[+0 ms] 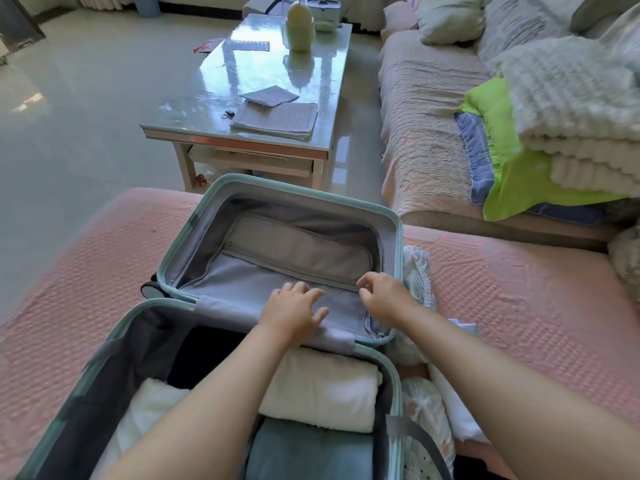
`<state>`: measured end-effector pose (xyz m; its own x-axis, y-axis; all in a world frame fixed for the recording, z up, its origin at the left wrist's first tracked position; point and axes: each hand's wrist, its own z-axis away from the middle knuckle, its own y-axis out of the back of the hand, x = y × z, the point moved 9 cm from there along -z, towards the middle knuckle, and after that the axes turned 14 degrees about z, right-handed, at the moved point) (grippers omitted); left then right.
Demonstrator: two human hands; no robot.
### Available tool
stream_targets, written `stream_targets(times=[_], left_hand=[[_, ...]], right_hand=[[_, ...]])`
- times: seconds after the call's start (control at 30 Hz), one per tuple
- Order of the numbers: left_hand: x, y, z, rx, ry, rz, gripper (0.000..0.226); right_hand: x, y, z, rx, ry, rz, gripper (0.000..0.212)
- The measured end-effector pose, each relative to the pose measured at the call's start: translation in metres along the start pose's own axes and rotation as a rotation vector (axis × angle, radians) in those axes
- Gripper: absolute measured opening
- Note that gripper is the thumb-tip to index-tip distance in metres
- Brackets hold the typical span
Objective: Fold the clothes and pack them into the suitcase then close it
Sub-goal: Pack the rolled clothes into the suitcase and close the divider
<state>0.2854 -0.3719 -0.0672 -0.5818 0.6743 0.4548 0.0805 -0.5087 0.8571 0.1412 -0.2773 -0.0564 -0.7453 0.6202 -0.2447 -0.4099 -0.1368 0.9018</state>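
Now the suitcase (396,237): it lies wide open on the pink cover (519,306), the lid half toward the far edge and the deep half at the near edge.
Packed clothes: a rolled white towel (322,393) lies in the deep half close to the hinge, with a folded blue cloth (311,455) touching its near side. A white cloth (145,407) lies at the left wall and something black (204,351) behind it.
Left hand (292,311): it rests flat on the grey lining at the hinge, fingers spread out, holding nothing.
Right hand (384,294): it hangs over the near right corner of the lid with bent fingers. I cannot tell if they pinch anything.
Loose clothes (419,275): a pale heap lies on the pink cover, touching the right side of the suitcase.
Table (242,64): it stands past the far edge of the cover, with papers (277,119) and a green bottle (300,29) on top.
Sofa (426,109): it stands to the right of the table, with a bright green cloth (502,150) under white blankets (571,98).
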Motion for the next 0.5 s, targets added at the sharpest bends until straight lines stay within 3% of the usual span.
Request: stream_targets(times=[0.3,0.4,0.5], left_hand=[[-0.011,-0.019,-0.048,-0.088,0.029,0.021,0.059],[-0.013,-0.023,-0.049,-0.089,0.018,-0.005,0.058],[-0.012,-0.017,-0.05,-0.074,0.01,-0.017,0.058]], right_hand=[[0.0,-0.066,-0.035,-0.214,-0.323,-0.017,0.06],[0.006,-0.065,-0.044,-0.11,-0.383,-0.113,0.049],[0.009,-0.063,-0.043,-0.11,-0.447,-0.067,0.04]])
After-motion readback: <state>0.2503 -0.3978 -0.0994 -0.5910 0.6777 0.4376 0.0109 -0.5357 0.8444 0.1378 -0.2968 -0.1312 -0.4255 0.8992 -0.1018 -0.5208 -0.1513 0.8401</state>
